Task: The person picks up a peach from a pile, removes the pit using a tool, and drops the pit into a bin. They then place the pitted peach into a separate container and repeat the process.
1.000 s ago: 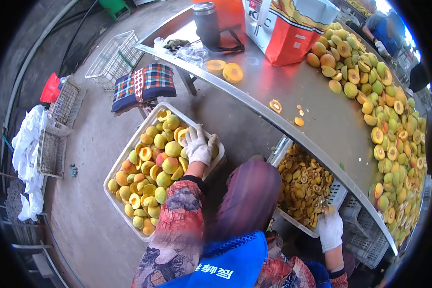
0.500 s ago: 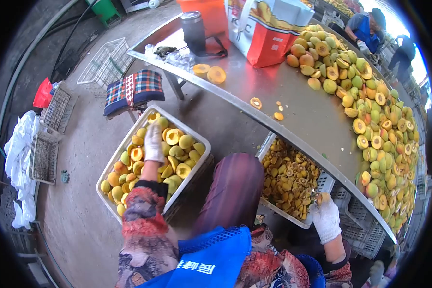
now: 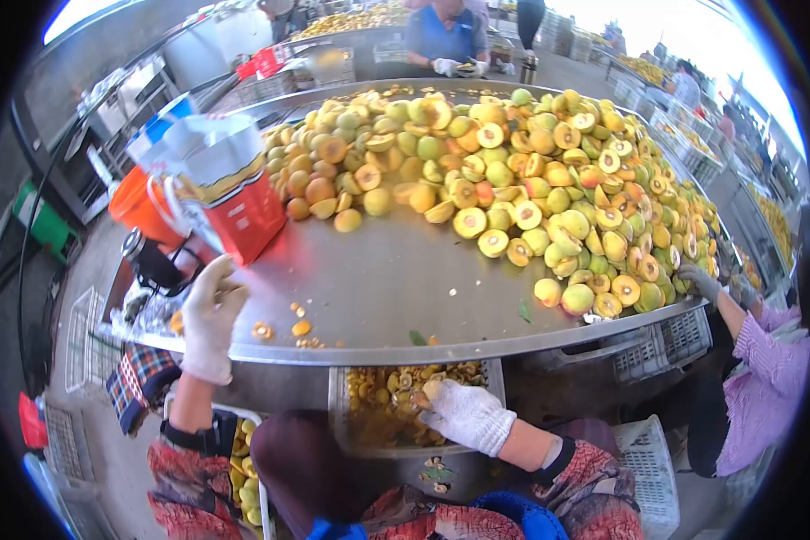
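Observation:
My left hand (image 3: pixel 214 324), in a white glove, is raised over the front left edge of the metal table (image 3: pixel 369 288), fingers apart and nothing visible in them. My right hand (image 3: pixel 468 416), also gloved, is closed above a crate (image 3: pixel 337 405) of peach pits and scraps (image 3: pixel 391 382) under the table edge. Its fingertips look brownish, and whatever they grip is too small to make out. Whole and halved yellow peaches (image 3: pixel 531 189) are heaped across the back and right of the table. Beside my left knee, a crate of peach halves (image 3: pixel 246 477) is partly hidden by my arm.
A red and white bag (image 3: pixel 247 211), a dark flask (image 3: pixel 148 261) and an orange bucket (image 3: pixel 139 207) stand at the left. Crumbs and a leaf (image 3: pixel 418 337) lie near the front edge. A co-worker's gloved hand (image 3: pixel 700 281) touches the heap at right; another person (image 3: pixel 443 40) works opposite.
My left hand has lifted out of the crate of peach halves and risen to the table edge. My view has turned up and right. My right hand stays by the scrap crate.

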`<state>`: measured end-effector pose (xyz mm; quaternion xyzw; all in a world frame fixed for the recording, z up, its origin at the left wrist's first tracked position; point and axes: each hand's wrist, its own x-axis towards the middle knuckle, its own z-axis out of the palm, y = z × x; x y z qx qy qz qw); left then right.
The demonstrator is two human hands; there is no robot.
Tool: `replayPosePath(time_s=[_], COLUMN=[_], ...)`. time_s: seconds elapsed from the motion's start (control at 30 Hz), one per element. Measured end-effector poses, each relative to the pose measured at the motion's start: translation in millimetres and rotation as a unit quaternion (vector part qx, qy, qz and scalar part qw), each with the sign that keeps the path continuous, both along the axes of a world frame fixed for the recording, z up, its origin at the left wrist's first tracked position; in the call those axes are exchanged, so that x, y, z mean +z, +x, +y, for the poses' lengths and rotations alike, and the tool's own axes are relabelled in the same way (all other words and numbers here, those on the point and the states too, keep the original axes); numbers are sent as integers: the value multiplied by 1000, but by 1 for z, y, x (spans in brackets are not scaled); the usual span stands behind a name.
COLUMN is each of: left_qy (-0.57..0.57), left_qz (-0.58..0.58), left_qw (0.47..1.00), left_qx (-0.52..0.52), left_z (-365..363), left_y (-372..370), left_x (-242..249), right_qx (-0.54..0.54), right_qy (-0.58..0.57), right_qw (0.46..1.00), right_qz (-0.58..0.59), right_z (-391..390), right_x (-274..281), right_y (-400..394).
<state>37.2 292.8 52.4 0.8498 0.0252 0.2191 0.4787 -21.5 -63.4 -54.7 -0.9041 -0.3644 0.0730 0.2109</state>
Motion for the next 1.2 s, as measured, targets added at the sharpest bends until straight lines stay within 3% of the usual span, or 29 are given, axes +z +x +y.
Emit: replayPosePath(time_s=[0.13, 0.17, 0.37, 0.5, 0.7, 0.93, 1.03, 1.1, 1.17, 1.2], left_qy=[185, 248, 319, 579, 737, 659, 540, 399, 442, 395], left_qz=[-13, -15, -2, -59, 58, 100, 234, 289, 262, 270], left_qw=[977, 962, 944, 796, 656, 729, 788, 844, 830, 843], left_qx=[-101, -108, -84, -165, -156, -154, -181, -211, -219, -245], left_z=[-85, -112, -204, -220, -241, -237, -238, -232, -219, -215], left_y=[123, 146, 263, 296, 300, 278, 241, 210, 189, 179], left_x=[-25, -28, -84, -106, -95, -93, -73, -70, -85, -84], right_qx=[-69, -77, -127, -121, -106, -58, -47, -81, -121, -140], right_qy=[37, 77, 68, 132, 143, 261, 363, 312, 299, 314], right_qw=[996, 994, 990, 982, 976, 934, 900, 900, 888, 879], right_qz=[40, 0, 9, 66, 124, 235, 237, 294, 327, 331], right_z=[-19, -23, -42, -55, -62, -63, -58, -63, -71, -72], right_x=[11, 1, 25, 12, 25, 36, 14, 26, 36, 39], right_y=[10, 10, 24, 33, 44, 57, 59, 67, 73, 75])
